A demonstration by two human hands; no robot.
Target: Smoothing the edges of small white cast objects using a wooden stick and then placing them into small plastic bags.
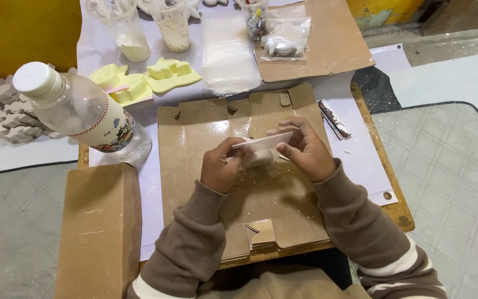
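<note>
At the centre of the frame we see both hands meeting over a flattened cardboard box (261, 194). The left hand (221, 169) is curled nearly closed, its fingers wrapped around a small pale plaster piece (256, 159) and pressing it from the left. The right hand (304, 149) is bent at the knuckles, fingers and thumb pinched on a thin white flat strip (262, 143) that lies across the top of the plaster piece — the strip touches it along its upper edge. Both wrists angle inward, and the forearms, in brown sleeves with pale stripes, come up from the bottom edge of the frame.

Under the hands the cardboard carries a scatter of fine pale crumbs (261, 176).

Further out, at the left, a clear plastic bottle (84, 113) with a white cap lies tilted, and a closed brown cardboard box (99, 232) stands in the lower left. In the upper left we see yellow moulds (150, 77) side by side on white paper, and past them two clear plastic cups (150, 27) with pale powder or paste inside. A stack of clear plastic bags (229, 55) lies at the upper middle, and just to its right a bagged white piece (286, 39) rests on a cardboard sheet (327, 50). At the far left edge — a heap of grey cast shapes (1, 111). A dark-edged flat tool (334, 118) lies on the paper to the right of the hands.
</note>
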